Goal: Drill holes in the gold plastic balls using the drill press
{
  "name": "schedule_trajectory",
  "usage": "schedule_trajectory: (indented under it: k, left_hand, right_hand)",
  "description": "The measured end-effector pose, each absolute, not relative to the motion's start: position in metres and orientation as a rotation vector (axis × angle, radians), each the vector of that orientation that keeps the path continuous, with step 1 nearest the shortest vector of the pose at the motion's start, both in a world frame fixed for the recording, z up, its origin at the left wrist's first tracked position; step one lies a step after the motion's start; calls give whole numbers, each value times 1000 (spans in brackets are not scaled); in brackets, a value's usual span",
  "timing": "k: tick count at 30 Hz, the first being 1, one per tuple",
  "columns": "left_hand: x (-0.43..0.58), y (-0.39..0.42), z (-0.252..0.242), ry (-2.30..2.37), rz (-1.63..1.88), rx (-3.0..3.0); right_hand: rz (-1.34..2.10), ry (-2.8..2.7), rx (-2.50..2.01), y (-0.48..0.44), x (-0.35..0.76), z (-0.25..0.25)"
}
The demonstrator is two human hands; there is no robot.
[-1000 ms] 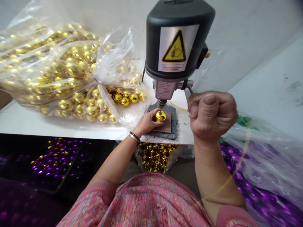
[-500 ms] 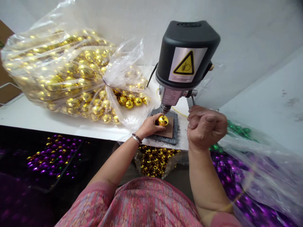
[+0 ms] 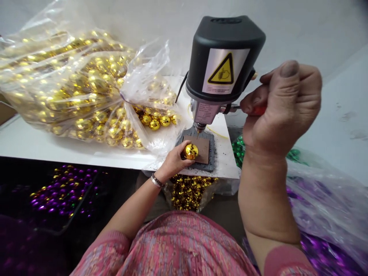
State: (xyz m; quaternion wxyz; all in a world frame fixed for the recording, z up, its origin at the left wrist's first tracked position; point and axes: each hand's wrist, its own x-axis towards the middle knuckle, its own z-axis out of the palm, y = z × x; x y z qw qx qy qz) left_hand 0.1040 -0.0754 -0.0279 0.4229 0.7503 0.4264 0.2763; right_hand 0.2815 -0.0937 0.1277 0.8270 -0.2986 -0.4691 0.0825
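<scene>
Two hands are working at a small drill (image 3: 221, 65): the left hand (image 3: 174, 161) is cupping a gold ball (image 3: 191, 151) on a cardboard pad (image 3: 203, 149) just beside the bit (image 3: 197, 134), while the right hand (image 3: 283, 105) is clenching a red handle (image 3: 260, 111).

gold mosaic ball (image 3: 191, 151) w/ pink print top (image 3: 184, 245)

- Back wall (image 3: 333, 27): plain, off-white, unmarked.
- Side wall (image 3: 345, 122): off-white, meeting back wall at an angle; scuffed, grey marks.
- White worktop (image 3: 34, 147): set against back wall.
- Cardboard (image 3: 5, 113): brown, at far left.
- Floor (image 3: 123, 191): dark, detail unclear.
- Light: even, soft.
</scene>
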Motion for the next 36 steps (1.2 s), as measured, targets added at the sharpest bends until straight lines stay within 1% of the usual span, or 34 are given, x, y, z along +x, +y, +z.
schedule_trajectory:
  k: [7, 9, 13, 15, 16, 18, 22, 23, 25, 28, 31, 36]
  left_hand:
    - [76, -102, -31, 914, 615, 1987]
    - [70, -106, -29, 867, 509, 2039]
    - [59, -107, -23, 639, 151, 2111]
    - [55, -101, -21, 586, 88, 2107]
    - [53, -94, -20, 619, 121, 2112]
    - [51, -72, -18, 827, 300, 2135]
    - [49, -1, -13, 1520, 763, 2137]
    - [48, 17, -12, 1688, 802, 2114]
    - [47, 48, -11, 1931, 674, 2035]
    - [45, 69, -16, 1970, 542, 2000]
    - [45, 69, -25, 1918, 475, 2033]
    - [49, 53, -38, 1560, 487, 2104]
  right_hand:
    - [218, -972, -653, -103, 276, 128]
    - [215, -976, -666, -105, 276, 128]
    - [197, -988, -709, -105, 276, 124]
    - [172, -987, -719, -104, 277, 122]
    - [150, -986, -709, -103, 277, 121]
    - [121, -983, -698, -101, 277, 120]
    - [103, -995, -690, -101, 277, 119]
    - [98, -1001, -685, -102, 277, 119]
    - [96, -1011, -688, -104, 277, 118]
    - [105, -1011, -703, -106, 277, 118]
    - [108, -1013, -714, -106, 277, 117]
    - [69, -1012, -674, -103, 278, 114]
